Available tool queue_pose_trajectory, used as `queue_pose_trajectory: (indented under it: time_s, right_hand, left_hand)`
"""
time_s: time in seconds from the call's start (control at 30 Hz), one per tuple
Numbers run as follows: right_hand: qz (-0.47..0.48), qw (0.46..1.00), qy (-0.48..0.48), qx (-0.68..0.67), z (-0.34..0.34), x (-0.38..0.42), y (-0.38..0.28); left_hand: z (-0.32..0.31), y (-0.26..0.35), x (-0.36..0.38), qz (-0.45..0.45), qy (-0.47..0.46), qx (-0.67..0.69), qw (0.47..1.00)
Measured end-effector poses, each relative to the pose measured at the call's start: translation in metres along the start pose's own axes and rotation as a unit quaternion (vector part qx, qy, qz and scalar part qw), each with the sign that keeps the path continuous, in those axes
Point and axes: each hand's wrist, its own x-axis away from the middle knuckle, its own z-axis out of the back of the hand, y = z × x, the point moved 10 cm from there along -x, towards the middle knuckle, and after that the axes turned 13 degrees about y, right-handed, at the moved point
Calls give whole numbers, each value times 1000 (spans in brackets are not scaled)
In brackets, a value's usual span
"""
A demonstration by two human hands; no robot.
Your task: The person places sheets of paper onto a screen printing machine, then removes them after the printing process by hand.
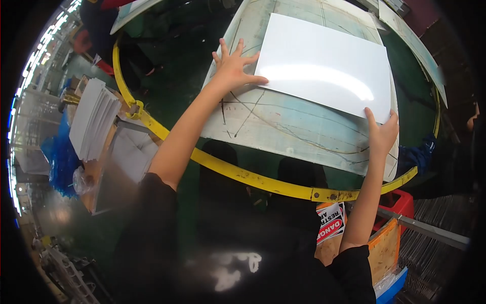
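A glossy white sheet (324, 66) lies tilted on a worn, pale board (283, 121) marked with dark lines. My left hand (234, 70) is at the sheet's left side, fingers spread over the board and thumb tip on the sheet's edge. At the sheet's near right corner is my right hand (383, 133). Its thumb touches the near edge and its fingers rest by the right edge, held apart. Neither hand wraps round the sheet.
A yellow curved rail (253, 178) runs between my body and the board. Stacked white sheets (94, 120) stand at left beside a blue plastic bag (61, 154). Danger signs (331, 223) and a red plastic item (397, 206) are below right. Another person (98, 25) stands far left.
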Motion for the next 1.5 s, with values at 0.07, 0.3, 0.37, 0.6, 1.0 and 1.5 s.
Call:
queue_pose_trajectory:
  time_s: [0.07, 0.3, 0.37, 0.6, 1.0, 1.5]
  right_hand:
    - [6, 1000, -8, 1, -3, -1, -4]
    - [-6, 998, -57, 21, -22, -2, 8]
    - [-10, 998, -62, 20, -26, -3, 13]
    - [-16, 996, -85, 14, -32, -1, 17]
    - [-23, 995, -99, 24, -40, 0, 26]
    - [-45, 988, -126, 75, -36, 3, 23]
  left_hand:
    - [-6, -4, 1, 2, -16, -25, 1000]
    - [-10, -2, 6, -3, -33, -78, 996]
    - [-8, 0, 6, -2, -37, -92, 995]
    - [-4, 4, 8, -13, -16, -111, 994]
    - [3, 12, 11, -33, 12, -156, 987]
    - [4, 45, -3, -76, -81, -306, 946]
